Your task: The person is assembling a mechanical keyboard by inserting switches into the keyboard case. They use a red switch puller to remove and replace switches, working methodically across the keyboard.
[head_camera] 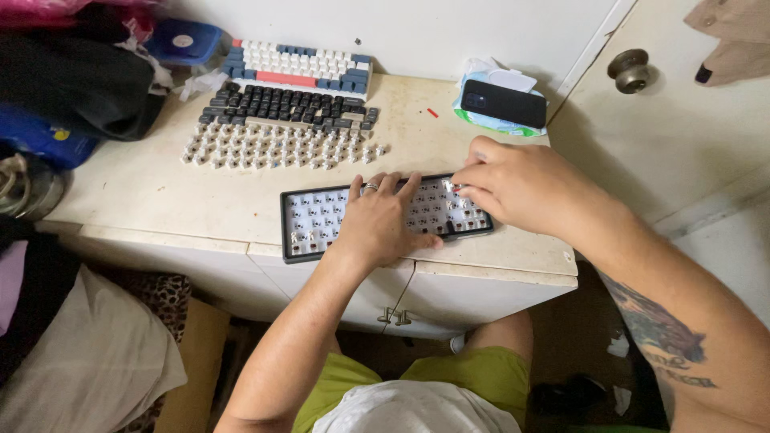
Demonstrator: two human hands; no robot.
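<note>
Lap: green shorts (473, 373) and white shirt hem (417, 409), closest to the lens, tucked under the worktop edge.
Board: black-framed keyboard case with bare white switch plate (309, 220), sitting at the front edge of the cream worktop (144, 192), long axis running left to right, right end slightly farther back.
Left hand (383, 220): laid flat on the middle of the plate, fingers spread and pointing away, ring on one finger, pinning the board down, holding nothing.
Right hand (521, 188): over the board's right end, fingertips pressed together onto the plate's top right corner; something small maybe pinched there, can't tell.
Key relation: right hand nearer the right end, left hand covering the centre, open left stretch of plate beyond both.
Behind: rows of loose pale switches (281, 148), then dark grey keycaps (285, 106), then white, blue and red keycaps (297, 66) against the wall.
Off right: black phone (503, 103) on a wipes pack.
</note>
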